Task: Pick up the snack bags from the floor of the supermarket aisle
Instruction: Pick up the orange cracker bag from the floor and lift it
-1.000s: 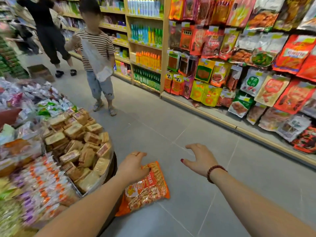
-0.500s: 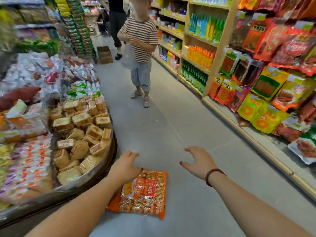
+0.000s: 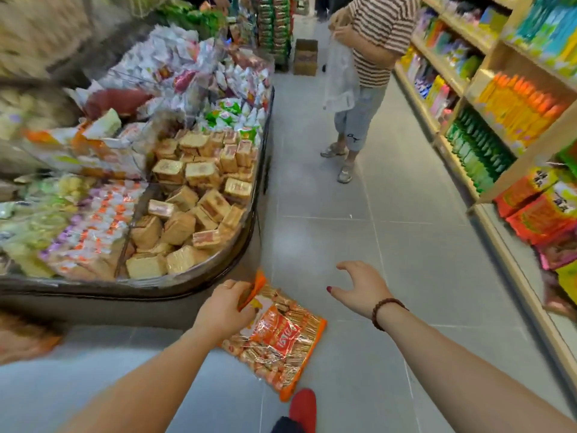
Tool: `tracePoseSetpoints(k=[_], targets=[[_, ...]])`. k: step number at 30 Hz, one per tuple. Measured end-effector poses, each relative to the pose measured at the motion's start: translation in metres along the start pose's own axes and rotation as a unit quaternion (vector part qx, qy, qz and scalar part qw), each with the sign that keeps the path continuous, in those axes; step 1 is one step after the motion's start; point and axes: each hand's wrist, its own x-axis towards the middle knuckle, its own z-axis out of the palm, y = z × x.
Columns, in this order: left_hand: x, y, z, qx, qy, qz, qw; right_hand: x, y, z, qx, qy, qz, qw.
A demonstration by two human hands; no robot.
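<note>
Here, snack bag, long axis far-left to near-right, left hand pinching far end, right hand spread.

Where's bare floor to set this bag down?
Bare grey floor tiles lie between the curved snack bin and the wooden shelves, beyond the right hand. Crowded by the bin's base, where the left hand grips the orange snack bag.

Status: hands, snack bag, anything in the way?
Left hand grips orange snack bag by its top edge. Right hand open, holding nothing. Person in striped shirt stands farther up the aisle, clear of the bag.
</note>
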Motion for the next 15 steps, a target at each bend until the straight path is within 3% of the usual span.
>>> tracePoseSetpoints(k=[8,15], targets=[[0.029,-0.019,0.026,-0.061,0.04,-0.154,0.985,0.116,-0.006,0.009,-0.042,-0.085,-0.087,0.992],[0.027,-0.025,0.065,-0.133,0.094,-0.314,0.935,0.204,-0.002,0.037,-0.072,-0.187,-0.156,0.967]])
